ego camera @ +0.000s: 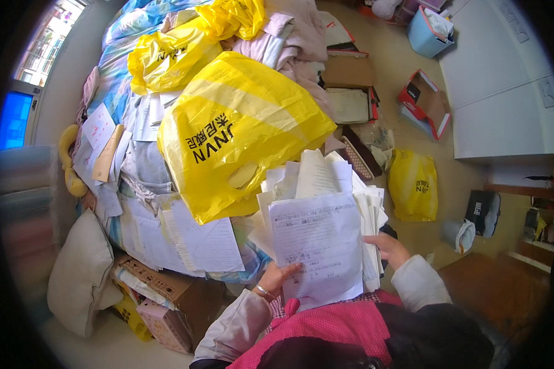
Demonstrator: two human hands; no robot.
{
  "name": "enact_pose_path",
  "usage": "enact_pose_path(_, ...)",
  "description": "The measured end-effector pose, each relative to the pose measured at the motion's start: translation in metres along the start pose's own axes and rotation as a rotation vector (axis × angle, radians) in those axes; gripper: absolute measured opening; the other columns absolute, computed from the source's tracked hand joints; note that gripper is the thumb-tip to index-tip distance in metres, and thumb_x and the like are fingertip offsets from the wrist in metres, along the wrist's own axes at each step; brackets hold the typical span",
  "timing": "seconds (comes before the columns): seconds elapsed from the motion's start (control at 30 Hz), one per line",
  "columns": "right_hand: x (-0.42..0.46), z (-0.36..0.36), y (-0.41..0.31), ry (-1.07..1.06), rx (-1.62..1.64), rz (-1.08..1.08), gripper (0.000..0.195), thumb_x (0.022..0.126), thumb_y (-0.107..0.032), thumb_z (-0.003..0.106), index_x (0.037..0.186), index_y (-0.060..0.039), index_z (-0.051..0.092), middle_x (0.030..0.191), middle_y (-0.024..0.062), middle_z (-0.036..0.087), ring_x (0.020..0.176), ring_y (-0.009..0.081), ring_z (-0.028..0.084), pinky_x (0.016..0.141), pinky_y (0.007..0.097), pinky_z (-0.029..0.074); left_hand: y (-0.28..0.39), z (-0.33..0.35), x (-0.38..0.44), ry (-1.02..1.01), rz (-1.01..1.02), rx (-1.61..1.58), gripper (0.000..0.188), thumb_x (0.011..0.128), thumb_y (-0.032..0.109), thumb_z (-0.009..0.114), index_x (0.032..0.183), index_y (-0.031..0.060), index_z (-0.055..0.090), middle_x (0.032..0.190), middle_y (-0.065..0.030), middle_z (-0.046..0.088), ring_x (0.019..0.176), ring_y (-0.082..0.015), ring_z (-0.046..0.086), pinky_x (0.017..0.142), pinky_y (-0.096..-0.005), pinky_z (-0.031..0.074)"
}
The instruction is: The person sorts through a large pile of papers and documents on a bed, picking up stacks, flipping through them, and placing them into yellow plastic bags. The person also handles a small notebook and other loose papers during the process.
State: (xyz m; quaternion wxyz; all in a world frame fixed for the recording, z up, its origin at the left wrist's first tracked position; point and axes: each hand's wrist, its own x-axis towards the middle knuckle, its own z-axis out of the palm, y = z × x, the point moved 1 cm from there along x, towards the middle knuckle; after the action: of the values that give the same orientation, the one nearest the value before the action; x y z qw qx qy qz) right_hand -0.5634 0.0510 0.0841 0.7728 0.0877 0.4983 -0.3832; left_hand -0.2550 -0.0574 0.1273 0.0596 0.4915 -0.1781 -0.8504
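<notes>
A thick, uneven stack of papers (317, 244) rests against my body, its top sheet covered with writing. My left hand (278, 279), with a bracelet at the wrist, grips the stack's lower left side, thumb over the top sheet. At the right edge, my right hand (390, 249) holds the stack; its lower fingers are partly hidden. Just beyond the papers, a large yellow plastic bag (244, 129) lies on the bed. More sheets (207, 237) are spread along the bed's near edge, left of the stack.
Smaller yellow bags (175, 60) and bedding (120, 55) lie farther back. Below the bed's left edge are a grey cushion (81, 276) and a cardboard box (161, 281). An opened red shoebox (424, 104), a yellow bag (413, 187) and a blue bin (429, 34) stand on the floor at right.
</notes>
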Motion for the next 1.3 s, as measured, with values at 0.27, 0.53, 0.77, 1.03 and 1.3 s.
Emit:
enact_pose_path(0.27,-0.056,0.109,-0.063,-0.053,-0.337,-0.785,0.081,0.072,-0.056,0.064,0.132,-0.0082,0.038,0.125,0.0081,0.050,0.111,0.0223,0.050,0.093,0.0372,0.042,0.050,0.016,-0.062,-0.163,-0.027,0.003,0.041,0.076,0.005,0.066,0.114,-0.0009,0.052,0.104,-0.0090,0.060,0.094,-0.0197,0.057,0.085,-0.0321,0.045)
enact_pose_path(0.53,0.021,0.161,-0.063,-0.110,-0.732,-0.812,0.082,0.073,-0.057,0.062,0.134,-0.0081,0.035,0.126,0.0090,0.049,0.111,0.0228,0.050,0.095,0.0363,0.041,0.084,0.039,-0.081,-0.303,0.059,0.234,0.042,0.081,0.004,0.062,0.121,0.0011,0.049,0.108,-0.0078,0.059,0.097,-0.0168,0.055,0.083,-0.0292,0.045)
enact_pose_path(0.77,-0.010,0.113,-0.065,-0.083,-0.283,-0.651,0.083,0.074,-0.058,0.061,0.135,-0.0081,0.033,0.128,0.0097,0.048,0.112,0.0233,0.050,0.096,0.0355,0.040,0.093,0.012,-0.084,0.028,0.101,0.169,0.042,0.074,0.003,0.067,0.113,0.0001,0.053,0.103,-0.0096,0.061,0.090,-0.0198,0.057,0.079,-0.0314,0.046)
enact_pose_path(1.03,-0.048,0.027,-0.026,-0.224,0.362,-0.402,0.086,0.071,-0.046,0.070,0.136,-0.0044,0.031,0.126,0.0111,0.048,0.113,0.0237,0.048,0.097,0.0346,0.038,0.083,0.033,-0.053,0.053,0.160,0.161,0.037,0.078,0.010,0.064,0.112,0.0001,0.055,0.104,-0.0107,0.061,0.093,-0.0204,0.058,0.083,-0.0332,0.045)
enact_pose_path(1.3,-0.049,0.084,-0.053,0.014,-0.008,-0.445,0.069,0.067,-0.011,0.070,0.127,0.0015,0.039,0.119,0.0123,0.051,0.108,0.0249,0.051,0.093,0.0349,0.040,0.127,0.133,-0.104,0.108,0.565,1.119,0.037,0.075,0.017,0.067,0.108,0.0033,0.057,0.094,-0.0158,0.063,0.087,-0.0306,0.060,0.075,-0.0345,0.047)
